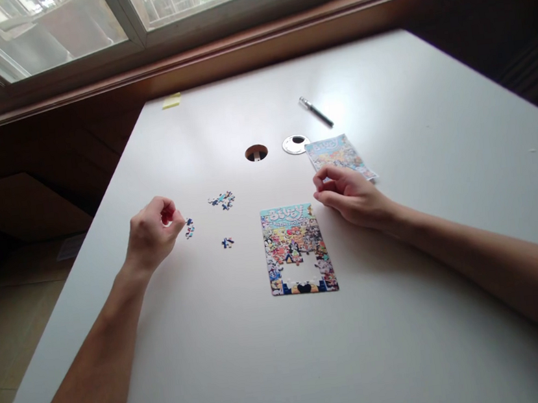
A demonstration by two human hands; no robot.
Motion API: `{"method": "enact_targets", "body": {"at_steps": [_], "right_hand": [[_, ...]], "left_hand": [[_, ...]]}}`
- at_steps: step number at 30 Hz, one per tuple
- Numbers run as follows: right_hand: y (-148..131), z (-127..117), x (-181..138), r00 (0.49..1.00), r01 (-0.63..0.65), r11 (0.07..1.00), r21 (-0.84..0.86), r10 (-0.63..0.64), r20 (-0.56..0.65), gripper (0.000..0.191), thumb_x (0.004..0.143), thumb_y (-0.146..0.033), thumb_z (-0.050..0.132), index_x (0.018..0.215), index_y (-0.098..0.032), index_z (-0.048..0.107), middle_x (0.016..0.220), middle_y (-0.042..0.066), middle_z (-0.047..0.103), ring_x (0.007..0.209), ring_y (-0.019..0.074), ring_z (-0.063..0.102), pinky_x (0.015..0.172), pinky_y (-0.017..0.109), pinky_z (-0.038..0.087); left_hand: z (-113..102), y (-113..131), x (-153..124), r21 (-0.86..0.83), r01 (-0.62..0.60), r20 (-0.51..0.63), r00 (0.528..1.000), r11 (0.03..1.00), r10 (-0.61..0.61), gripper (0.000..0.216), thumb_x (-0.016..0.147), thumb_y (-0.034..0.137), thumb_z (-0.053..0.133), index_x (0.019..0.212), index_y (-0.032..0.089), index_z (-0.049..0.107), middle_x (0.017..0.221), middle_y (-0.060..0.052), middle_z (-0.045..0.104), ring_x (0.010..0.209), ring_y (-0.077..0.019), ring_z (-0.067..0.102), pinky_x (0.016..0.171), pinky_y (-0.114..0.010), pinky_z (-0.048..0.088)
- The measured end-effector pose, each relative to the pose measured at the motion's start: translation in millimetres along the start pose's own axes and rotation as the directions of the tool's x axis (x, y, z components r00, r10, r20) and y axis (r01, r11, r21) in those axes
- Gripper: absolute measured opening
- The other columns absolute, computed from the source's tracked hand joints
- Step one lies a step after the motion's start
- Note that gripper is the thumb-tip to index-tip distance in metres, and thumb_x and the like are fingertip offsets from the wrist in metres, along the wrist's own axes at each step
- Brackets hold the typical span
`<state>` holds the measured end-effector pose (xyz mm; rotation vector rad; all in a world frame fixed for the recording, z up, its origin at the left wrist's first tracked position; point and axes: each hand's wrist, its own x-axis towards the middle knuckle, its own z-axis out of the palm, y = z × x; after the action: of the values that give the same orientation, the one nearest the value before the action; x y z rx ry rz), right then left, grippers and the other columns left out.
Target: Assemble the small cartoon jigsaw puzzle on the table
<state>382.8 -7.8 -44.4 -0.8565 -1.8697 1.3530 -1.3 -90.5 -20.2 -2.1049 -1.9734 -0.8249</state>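
A jigsaw puzzle (289, 235) with a colourful crowd picture and "BLUEY" lettering lies flat on the white table. Toward its lower middle is a white gap with a jagged outline. My left hand (155, 232) hovers left of it with fingers curled and thumb against them; whatever it may hold is hidden. Close to that thumb is a small group of puzzle pieces (189, 228). Further right are a larger cluster of pieces (223, 200) and a small one (227, 242). My right hand (351, 196), loosely closed, is by the puzzle's upper right corner; its fingertips show nothing I can name.
Behind my right hand lies a printed picture sheet (336, 151) in similar colours. Beyond are a black marker pen (317, 112), a round silver cap (294, 145) and a cable hole (256, 153). Yellow tape (171, 101) marks the far left corner, below the window.
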Motion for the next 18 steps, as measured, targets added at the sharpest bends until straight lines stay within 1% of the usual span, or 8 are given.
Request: {"method": "enact_targets", "body": {"at_steps": [2,5,6,8,10,13,16,18], "right_hand": [[-1,1,0,1.0,0.008,1.0,-0.008,-0.008,0.003,0.013,0.089,-0.019,0.055,0.085,-0.023,0.044,0.059,-0.007,0.042,0.053,0.01,0.026,0.052,0.029,0.02],[-1,1,1,1.0,0.023,0.999,-0.027,-0.023,0.008,0.013,0.088,-0.017,0.056,0.085,-0.023,0.044,0.06,-0.007,0.044,0.054,0.0102,0.028,0.054,0.03,0.021],[0,0,1,1.0,0.028,0.999,-0.032,-0.028,0.007,0.013,0.088,-0.017,0.056,0.085,-0.023,0.045,0.061,-0.006,0.044,0.055,0.0102,0.028,0.054,0.03,0.021],[1,0,2,0.999,0.035,0.999,-0.032,-0.035,0.005,0.012,0.088,-0.016,0.056,0.086,-0.022,0.045,0.062,-0.007,0.044,0.055,0.01,0.028,0.055,0.03,0.021],[1,0,2,0.999,0.043,0.999,-0.026,-0.043,0.002,0.012,0.087,-0.016,0.055,0.085,-0.022,0.045,0.062,-0.007,0.043,0.055,0.01,0.028,0.056,0.03,0.021],[0,0,2,0.998,0.055,0.998,-0.016,-0.055,0.006,0.013,0.087,-0.017,0.055,0.084,-0.022,0.044,0.061,-0.007,0.041,0.055,0.0098,0.027,0.056,0.03,0.021],[-2,1,2,0.998,0.066,0.998,-0.019,-0.066,0.01,0.013,0.085,-0.017,0.055,0.082,-0.022,0.043,0.059,-0.008,0.04,0.054,0.0096,0.026,0.056,0.03,0.021],[-3,1,2,0.997,0.077,0.997,-0.028,-0.076,0.005,0.013,0.084,-0.018,0.055,0.082,-0.022,0.043,0.059,-0.008,0.04,0.054,0.0098,0.026,0.056,0.03,0.021]], "left_hand": [[3,10,2,-0.029,-0.088,0.02,0.996,0.996,0.088,0.009,0.085,0.025,0.057,0.082,0.017,0.061,0.075,-0.001,0.062,0.07,-0.0156,0.057,0.072,-0.028,0.048],[11,29,14,-0.03,-0.255,0.126,0.958,0.966,0.257,0.017,0.092,0.027,0.055,0.094,0.019,0.07,0.092,-0.005,0.069,0.089,-0.0196,0.058,0.087,-0.033,0.047],[14,35,21,-0.018,-0.284,0.175,0.943,0.959,0.283,0.02,0.094,0.029,0.054,0.098,0.021,0.072,0.098,-0.005,0.07,0.093,-0.0207,0.058,0.088,-0.035,0.046],[22,45,36,0.024,-0.291,0.256,0.926,0.956,0.276,0.024,0.094,0.036,0.056,0.105,0.023,0.073,0.104,-0.006,0.07,0.097,-0.0232,0.056,0.088,-0.037,0.045],[31,51,50,0.078,-0.272,0.32,0.918,0.959,0.234,0.026,0.092,0.041,0.06,0.106,0.025,0.075,0.106,-0.007,0.07,0.1,-0.0263,0.056,0.088,-0.04,0.044],[42,56,65,0.104,-0.207,0.388,0.909,0.973,0.152,0.021,0.087,0.04,0.065,0.093,0.025,0.078,0.101,-0.007,0.072,0.097,-0.0272,0.058,0.086,-0.042,0.044],[47,58,74,0.056,-0.091,0.423,0.904,0.994,0.059,0.016,0.081,0.035,0.07,0.088,0.022,0.077,0.095,-0.006,0.072,0.09,-0.0236,0.061,0.082,-0.039,0.046],[45,61,76,-0.019,0.012,0.433,0.902,1.0,-0.002,0.016,0.076,0.032,0.074,0.086,0.02,0.075,0.09,-0.006,0.072,0.082,-0.0204,0.063,0.076,-0.035,0.048]]}}
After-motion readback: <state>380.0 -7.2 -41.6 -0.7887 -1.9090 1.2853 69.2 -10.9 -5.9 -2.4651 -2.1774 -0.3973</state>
